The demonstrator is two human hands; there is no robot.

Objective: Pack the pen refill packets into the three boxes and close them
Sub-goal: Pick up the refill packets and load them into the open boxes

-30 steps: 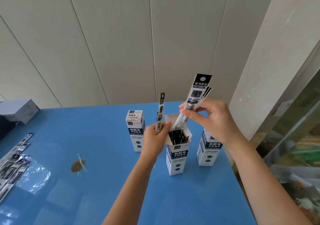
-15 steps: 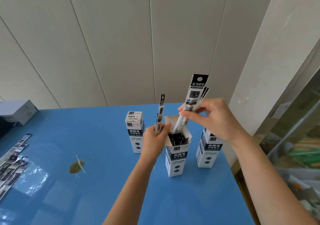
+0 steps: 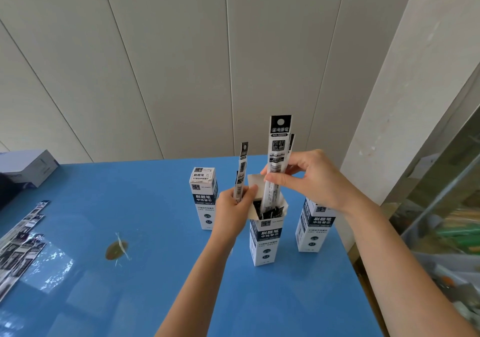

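Over the open middle box (image 3: 265, 243), the left hand (image 3: 232, 209), gripping spare packets (image 3: 241, 173), should hold the flap (image 3: 253, 180) back with its fingertips while the right hand (image 3: 311, 180), pinching a half-inserted packet bundle (image 3: 279, 141), feeds it straight down below its fingers.

Glossy blue desk (image 3: 155, 297) with a brown blotch (image 3: 116, 249), white refill boxes (image 3: 265, 243) banded navy with white lettering, refill packets (image 3: 279, 141) white below black printed headers, pale grey panelled wall (image 3: 155, 63) striped by thin dark seams.

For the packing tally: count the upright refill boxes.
3: a closed box at left, an open box in the middle, a third box at right, top hidden behind the right hand.
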